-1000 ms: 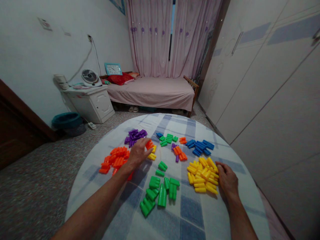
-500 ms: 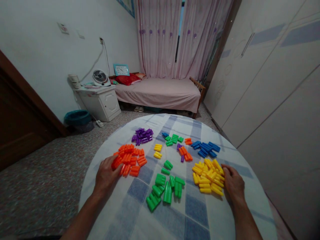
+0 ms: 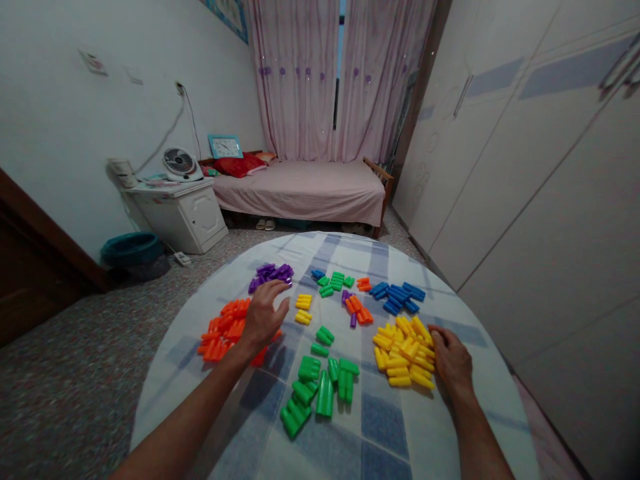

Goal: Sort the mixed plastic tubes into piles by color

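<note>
My left hand (image 3: 265, 315) is held above the table, over the right part of the orange plastic block pile (image 3: 225, 327). Its thumb and fingers are apart, nothing is between them, and the fingertips point at the purple blocks (image 3: 270, 272), partly covering that pile's near edge. My right hand (image 3: 453, 357) rests at the right edge of the yellow block pile (image 3: 405, 353); its fingers are slightly bent, with the tips beside or touching the outer pieces. Between the hands lie green blocks (image 3: 325, 393) and two small yellow groups (image 3: 303, 309).
Toward the far side are blue blocks (image 3: 400, 297), more green blocks (image 3: 337, 281) and a mixed orange and purple cluster (image 3: 359, 310). A checked cloth covers the round table (image 3: 385, 413). Beyond stand a bed (image 3: 305, 190), a white cabinet (image 3: 200, 217) and a wardrobe (image 3: 525, 167).
My left hand has left the left side of the orange pile and moved right and away from me, toward the purple blocks. My right hand stays by the yellow pile. The camera view has shifted slightly.
</note>
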